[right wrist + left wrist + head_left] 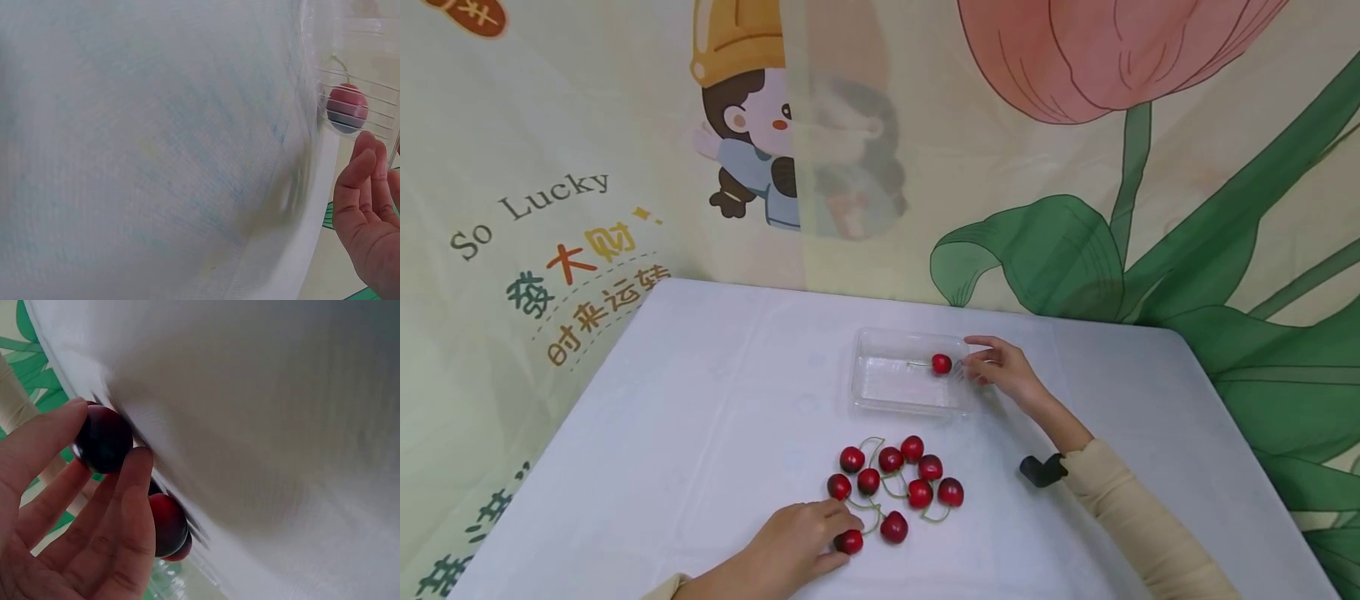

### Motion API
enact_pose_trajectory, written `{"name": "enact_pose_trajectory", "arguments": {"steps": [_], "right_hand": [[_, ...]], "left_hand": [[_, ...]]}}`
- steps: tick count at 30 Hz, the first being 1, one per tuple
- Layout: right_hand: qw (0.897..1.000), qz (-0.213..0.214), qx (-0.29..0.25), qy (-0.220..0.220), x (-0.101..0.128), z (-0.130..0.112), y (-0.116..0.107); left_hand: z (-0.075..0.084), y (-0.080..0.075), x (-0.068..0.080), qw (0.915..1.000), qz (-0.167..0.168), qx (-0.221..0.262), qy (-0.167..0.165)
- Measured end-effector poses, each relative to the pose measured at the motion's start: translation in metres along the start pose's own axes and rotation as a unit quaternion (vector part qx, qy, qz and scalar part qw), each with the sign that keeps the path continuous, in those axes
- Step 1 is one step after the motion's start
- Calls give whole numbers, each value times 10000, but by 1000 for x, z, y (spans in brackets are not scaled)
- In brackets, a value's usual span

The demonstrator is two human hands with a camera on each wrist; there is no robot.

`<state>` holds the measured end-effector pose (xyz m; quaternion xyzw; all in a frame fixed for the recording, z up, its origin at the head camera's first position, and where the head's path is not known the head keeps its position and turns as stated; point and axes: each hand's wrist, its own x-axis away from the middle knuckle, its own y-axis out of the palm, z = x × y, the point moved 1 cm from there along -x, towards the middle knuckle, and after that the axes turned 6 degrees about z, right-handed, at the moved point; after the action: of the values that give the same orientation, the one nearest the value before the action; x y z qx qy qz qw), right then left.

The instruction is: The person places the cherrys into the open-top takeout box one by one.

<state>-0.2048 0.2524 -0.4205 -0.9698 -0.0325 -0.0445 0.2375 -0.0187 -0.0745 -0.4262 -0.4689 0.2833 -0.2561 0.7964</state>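
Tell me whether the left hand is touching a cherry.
Touching. The left wrist view shows the left hand pinching a dark cherry between its fingertips.

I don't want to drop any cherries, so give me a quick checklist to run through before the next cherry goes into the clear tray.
1. Left hand has a cherry: ok. Its fingers pinch the nearest cherry at the near edge of the pile.
2. Cherry lifted off the table: cannot tell.
3. Clear tray steadied: ok. The right hand rests at its right end.
4. Room in the tray: ok. Only one cherry in the tray lies there, by its right wall.
5. Stems free of the pile: cannot tell; the green stems cross one another.
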Motion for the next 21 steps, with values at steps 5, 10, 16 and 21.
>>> {"name": "enact_pose_trajectory", "arguments": {"steps": [5, 10, 16, 21], "right_hand": [[10000, 6, -8, -6, 0, 1, 0], [10000, -1, -18, -7, 2, 1, 0], [10000, -55, -45, -24, 4, 0, -1], [9999, -93, -31, -32, 3, 0, -1]], "left_hand": [[0, 1, 3, 10000, 9, 72, -11], [2, -2, 7, 9983, 503, -54, 284], [8, -15, 9, 9879, 1323, -435, 688], [12, -30, 9, 9798, 1696, -671, 821]]}}
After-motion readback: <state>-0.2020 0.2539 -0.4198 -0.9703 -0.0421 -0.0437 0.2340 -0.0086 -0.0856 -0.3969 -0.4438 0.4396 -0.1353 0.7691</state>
